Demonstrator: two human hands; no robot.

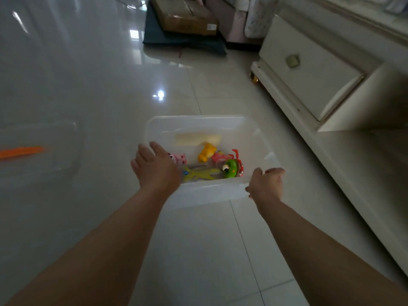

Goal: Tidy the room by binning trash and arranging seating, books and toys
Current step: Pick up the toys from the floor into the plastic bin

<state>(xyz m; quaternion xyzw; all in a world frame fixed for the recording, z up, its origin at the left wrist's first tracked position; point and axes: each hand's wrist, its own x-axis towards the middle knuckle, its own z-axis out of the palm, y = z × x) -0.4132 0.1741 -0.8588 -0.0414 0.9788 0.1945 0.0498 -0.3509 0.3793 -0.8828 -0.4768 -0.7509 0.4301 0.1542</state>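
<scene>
A clear plastic box sits open-topped on the tiled floor at the centre of the frame. A pale cream block lies flat against its far wall. Just nearer is a yellow toy, with a small pink toy at the left. A flat yellow-green figure lies along the near wall. At the right, a round green toy with a bulging eye touches a red toy and a pink disc.

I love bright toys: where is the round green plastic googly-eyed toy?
Head view: the round green toy lies in the clear plastic bin, near-right corner, beside the right hand.
</scene>
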